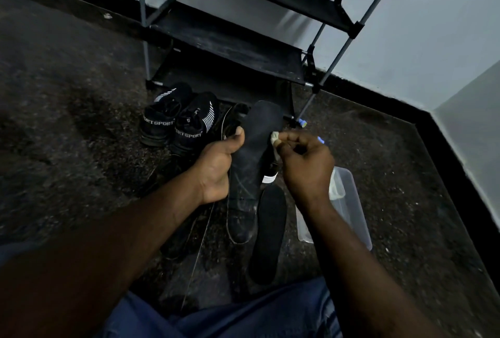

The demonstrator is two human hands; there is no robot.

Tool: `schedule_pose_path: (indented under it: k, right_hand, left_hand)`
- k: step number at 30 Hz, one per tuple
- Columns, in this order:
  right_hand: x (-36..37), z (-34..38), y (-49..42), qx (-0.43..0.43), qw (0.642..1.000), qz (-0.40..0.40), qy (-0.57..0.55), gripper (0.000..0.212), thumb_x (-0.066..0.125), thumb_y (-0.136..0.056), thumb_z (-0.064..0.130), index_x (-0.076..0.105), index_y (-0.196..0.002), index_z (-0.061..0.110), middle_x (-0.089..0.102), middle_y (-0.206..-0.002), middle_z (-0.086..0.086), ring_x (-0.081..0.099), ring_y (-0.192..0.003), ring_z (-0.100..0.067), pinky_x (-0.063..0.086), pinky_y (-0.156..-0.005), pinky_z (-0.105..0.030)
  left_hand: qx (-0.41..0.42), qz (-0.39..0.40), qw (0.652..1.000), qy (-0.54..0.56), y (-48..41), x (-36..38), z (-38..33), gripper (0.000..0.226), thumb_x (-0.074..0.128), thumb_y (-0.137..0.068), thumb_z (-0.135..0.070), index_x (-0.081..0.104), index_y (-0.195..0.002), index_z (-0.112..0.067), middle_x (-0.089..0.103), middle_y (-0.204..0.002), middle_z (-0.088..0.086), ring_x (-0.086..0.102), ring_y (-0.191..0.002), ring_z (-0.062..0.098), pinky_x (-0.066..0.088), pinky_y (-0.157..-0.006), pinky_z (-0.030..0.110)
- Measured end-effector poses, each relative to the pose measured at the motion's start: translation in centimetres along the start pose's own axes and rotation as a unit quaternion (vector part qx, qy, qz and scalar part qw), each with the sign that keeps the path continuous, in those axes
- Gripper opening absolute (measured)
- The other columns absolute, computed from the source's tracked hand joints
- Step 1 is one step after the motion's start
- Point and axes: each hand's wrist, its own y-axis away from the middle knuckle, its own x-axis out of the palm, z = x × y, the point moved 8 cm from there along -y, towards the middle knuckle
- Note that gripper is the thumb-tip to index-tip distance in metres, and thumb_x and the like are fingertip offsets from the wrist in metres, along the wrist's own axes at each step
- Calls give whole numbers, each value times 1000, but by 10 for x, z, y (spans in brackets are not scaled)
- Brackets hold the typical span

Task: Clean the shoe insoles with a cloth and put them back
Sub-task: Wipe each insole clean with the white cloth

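Flooring [67, 121] of dark, speckled stone fills the left side. On it stands a pair of black knit sneakers [173, 121], side by side, with white stripes and white "SPORT" lettering on the heels. Behind them rises a shoe rack [230, 40] of thin grey metal tubes and flat black fabric shelves.

The left grip [216, 164], a bare hand, holds a long matte-black insole [251, 153] by its left edge. The thumb lies on the upper face; the fingers are hidden underneath. The insole is in the air, its rounded toe pointing away and pale scuff lines crossing its nearer half. Beneath it lies a dark shoe [240, 226] with a pale sole rim. Just to the right, a second black insole [270, 232], smooth and oval-ended, lies flat on the floor.

The right grip [305, 164], also bare, has its fingers curled and pinches a small wad of pale cloth [275, 137] at the fingertips. The cloth touches the held insole's right edge near the toe.

Just past that wrist, a clear rectangular plastic container [357, 197] sits on the floor. Beyond it, a black skirting band meets a pale grey wall [419, 26].
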Motion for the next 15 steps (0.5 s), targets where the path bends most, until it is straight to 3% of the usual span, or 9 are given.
schedule_pose_path:
  k: [4, 7, 10, 15]
  right_hand:
    - [4, -11, 6, 41, 998, 13, -46, 2, 78, -87, 23, 79, -88, 24, 78, -84, 7, 75, -82, -14, 60, -84, -50]
    - [6, -14, 12, 50, 998, 8, -40, 3, 78, -88, 24, 79, -85, 25, 78, -81, 8, 74, -76, -12, 61, -81, -48]
    - [11, -8, 19, 18, 999, 26, -12, 2, 78, -88, 22, 78, -85, 23, 76, -81, 8, 73, -75, -11, 60, -79, -43]
    - [7, 13, 23, -115, 981, -5, 158, 11, 76, -82, 17, 75, -91, 24, 58, -102, 7, 63, -89, -11, 50, -79, -25]
  left_hand:
    - [12, -6, 999, -31, 0, -4, -1, 55, 51, -103, -49, 64, -138, -8, 69, -132, 16, 71, -109, 27, 60, -88, 37]
    - [22, 23, 998, -55, 1, 2, -4, 48, 59, -101, -40, 63, -139, -9, 67, -135, 16, 65, -123, 33, 52, -105, 46]
    - [67, -11, 996, -52, -2, -5, -10, 36, 58, -102, -23, 65, -134, -9, 73, -124, 14, 71, -109, 29, 57, -93, 40]
    - [91, -12, 993, -69, -1, -3, -14, 34, 52, -105, -17, 62, -138, -14, 73, -126, 10, 72, -110, 24, 58, -90, 35]
